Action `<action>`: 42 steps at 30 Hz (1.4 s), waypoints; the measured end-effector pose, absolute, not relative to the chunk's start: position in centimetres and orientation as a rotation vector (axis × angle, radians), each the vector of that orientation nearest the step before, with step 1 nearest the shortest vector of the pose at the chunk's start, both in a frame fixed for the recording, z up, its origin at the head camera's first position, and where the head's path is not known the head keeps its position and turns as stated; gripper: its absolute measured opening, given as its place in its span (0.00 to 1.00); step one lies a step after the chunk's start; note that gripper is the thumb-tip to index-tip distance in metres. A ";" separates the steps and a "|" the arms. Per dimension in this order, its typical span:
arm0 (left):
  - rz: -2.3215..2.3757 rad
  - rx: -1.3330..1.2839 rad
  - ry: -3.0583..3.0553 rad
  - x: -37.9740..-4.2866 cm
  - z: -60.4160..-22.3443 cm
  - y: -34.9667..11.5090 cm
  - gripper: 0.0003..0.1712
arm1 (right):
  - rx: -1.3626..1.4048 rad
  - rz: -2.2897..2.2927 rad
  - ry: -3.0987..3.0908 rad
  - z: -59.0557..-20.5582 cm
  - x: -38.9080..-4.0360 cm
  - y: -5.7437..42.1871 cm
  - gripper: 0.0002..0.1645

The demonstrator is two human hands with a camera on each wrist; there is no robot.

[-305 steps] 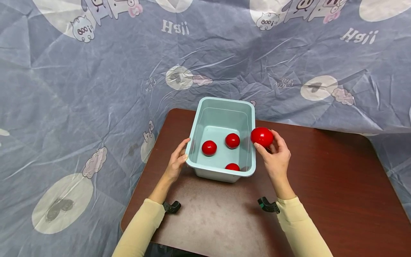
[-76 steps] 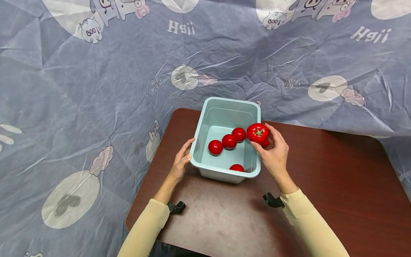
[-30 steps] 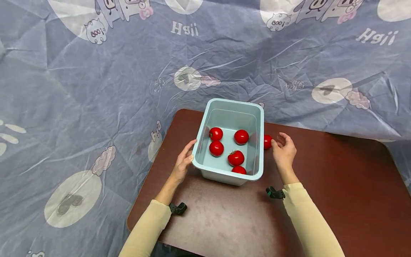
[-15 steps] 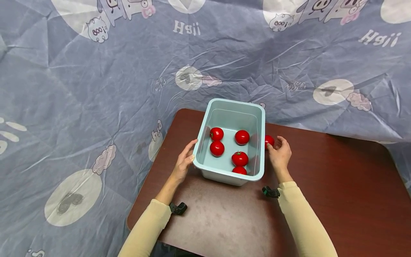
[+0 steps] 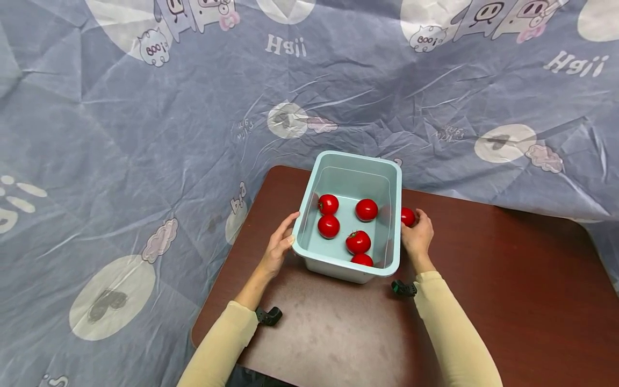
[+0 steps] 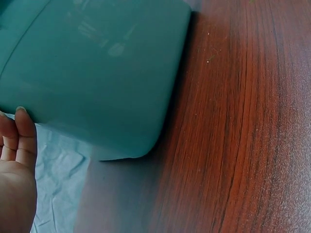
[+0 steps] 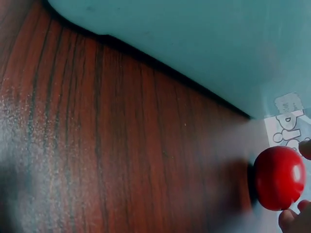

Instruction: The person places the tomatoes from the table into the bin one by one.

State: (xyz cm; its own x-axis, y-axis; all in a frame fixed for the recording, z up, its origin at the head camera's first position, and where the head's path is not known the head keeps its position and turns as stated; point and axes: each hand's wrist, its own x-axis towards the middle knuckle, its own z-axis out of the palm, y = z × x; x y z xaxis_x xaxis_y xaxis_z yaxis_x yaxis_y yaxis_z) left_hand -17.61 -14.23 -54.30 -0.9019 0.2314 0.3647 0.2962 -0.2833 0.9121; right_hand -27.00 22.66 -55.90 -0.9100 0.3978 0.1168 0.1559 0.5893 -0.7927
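Note:
A light blue-green plastic bin (image 5: 355, 180) holds several shiny red tomatoes (image 5: 366, 210), one with its green stem end turned up (image 5: 358, 243). My left hand (image 5: 274, 254) grips the bin's left rim, thumb on top; in the left wrist view its fingertips (image 6: 22, 112) touch the outer wall. Just outside the bin's right wall sits another red tomato (image 7: 278, 178), partly hidden by the bin in the head view. My right hand (image 5: 418, 236) pinches it, with fingers on opposite sides of it in the right wrist view.
The bin stands on a dark reddish-brown table (image 5: 503, 279) with rounded corners. A grey-blue cartoon-print sheet (image 5: 184, 107) hangs behind and to the left. Black bands (image 5: 268, 316) are worn on both wrists.
More tomatoes are in the bin than ten seconds ago, including the one held 2.5 seconds ago. The right hand has since closed in leftward on the tomato beside the bin. The left hand stays.

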 end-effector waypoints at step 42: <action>-2.398 -0.668 -1.868 -17.4 -53.7 -14.3 0.35 | -0.601 1.460 -2.472 -58.2 -26.0 24.2 0.42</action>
State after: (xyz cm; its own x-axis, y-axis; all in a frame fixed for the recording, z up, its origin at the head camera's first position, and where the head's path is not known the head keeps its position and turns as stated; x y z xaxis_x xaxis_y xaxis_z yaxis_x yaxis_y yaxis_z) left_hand -17.43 -14.25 -53.75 -0.9074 0.2355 0.3481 0.2799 -0.2792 0.9185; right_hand -25.96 24.17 -58.23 -0.8952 0.4447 -0.0275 0.2388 0.4269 -0.8722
